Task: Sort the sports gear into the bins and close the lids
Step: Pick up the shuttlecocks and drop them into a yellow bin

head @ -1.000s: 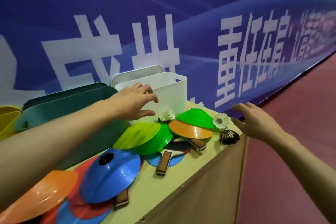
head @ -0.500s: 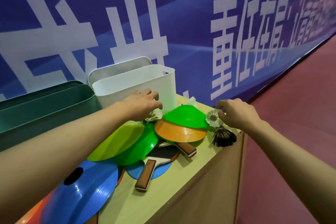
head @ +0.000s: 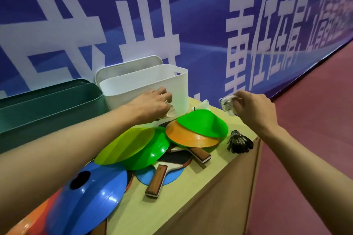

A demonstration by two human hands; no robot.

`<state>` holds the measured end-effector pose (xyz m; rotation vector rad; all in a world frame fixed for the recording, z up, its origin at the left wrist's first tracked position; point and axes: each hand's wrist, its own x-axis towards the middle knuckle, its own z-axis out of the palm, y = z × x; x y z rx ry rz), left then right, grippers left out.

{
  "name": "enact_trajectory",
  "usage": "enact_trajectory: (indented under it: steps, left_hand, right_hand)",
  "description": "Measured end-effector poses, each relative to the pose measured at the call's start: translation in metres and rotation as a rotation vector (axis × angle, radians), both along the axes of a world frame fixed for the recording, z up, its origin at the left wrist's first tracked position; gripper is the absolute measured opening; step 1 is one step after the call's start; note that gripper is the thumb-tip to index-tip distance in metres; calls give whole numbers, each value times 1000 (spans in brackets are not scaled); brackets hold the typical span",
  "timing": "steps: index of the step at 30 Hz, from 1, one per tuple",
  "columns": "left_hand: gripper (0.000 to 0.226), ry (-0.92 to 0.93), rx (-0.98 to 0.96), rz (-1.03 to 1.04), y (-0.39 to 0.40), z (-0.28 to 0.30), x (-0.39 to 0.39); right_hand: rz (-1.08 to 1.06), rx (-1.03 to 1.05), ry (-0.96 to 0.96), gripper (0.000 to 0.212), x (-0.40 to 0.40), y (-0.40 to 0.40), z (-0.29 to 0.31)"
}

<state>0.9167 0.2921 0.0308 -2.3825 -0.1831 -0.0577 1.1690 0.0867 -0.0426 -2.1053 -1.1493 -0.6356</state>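
Now both hands pinch shuttlecocks: right hand [head: 254,109] lifts its white shuttlecock [head: 227,106], left hand [head: 152,106] another; gently (feathers crush) over white bin [head: 145,84].

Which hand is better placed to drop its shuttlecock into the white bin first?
Left hand: its grip on a shuttlecock is right against the white bin; the right hand holds off to the side.

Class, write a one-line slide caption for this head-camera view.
Both hands pinch white shuttlecocks beside the open white bin.
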Motion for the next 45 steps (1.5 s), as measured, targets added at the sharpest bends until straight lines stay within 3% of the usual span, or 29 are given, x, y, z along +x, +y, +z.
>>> enact_trajectory:
  steps: [5,11,18,21,26,28,31,36,39,41,45]
  left_hand:
    - [22,-90,23,-65,-18,24,-56]
    - [8,-105,87,-99,-33,57,-183]
    - [25,-133,126,85,-66,86,-374]
    - [21,-169,111,161,-90,92,-461]
    - [16,-249,89,299,-121,96,-615]
    - [9,-262,101,357,-128,103,-682]
    - [17,-296,121,462,-140,118,-764]
    - [20,-293,161,667,-137,122,-841]
    - [19,-318,157,741,-119,115,-861]
    - [27,-393,112,815,-103,107,-867]
    - [78,-363,-179,1183,-79,91,-865]
  right_hand:
    - [228,25,-205,11,-66,4,28]
    - [469,-20,-384,17,-178,14,55]
    - [676,25,-491,20,-345,35,79]
    - [811,63,-447,22,-423,44,93]
    - [1003,20,-204,18,-571,64,107]
    - [1114,-30,-194,15,-631,72,115]
    - [1219,-67,-239,12,-715,91,138]
    - [1145,-28,-79,24,-830,151,175]
    - [1134,-195,18,39,-862,182,174]
    - [1124,-312,-15,51,-865,187,166]
    - [1068,-293,-187,23,-818,173,142]
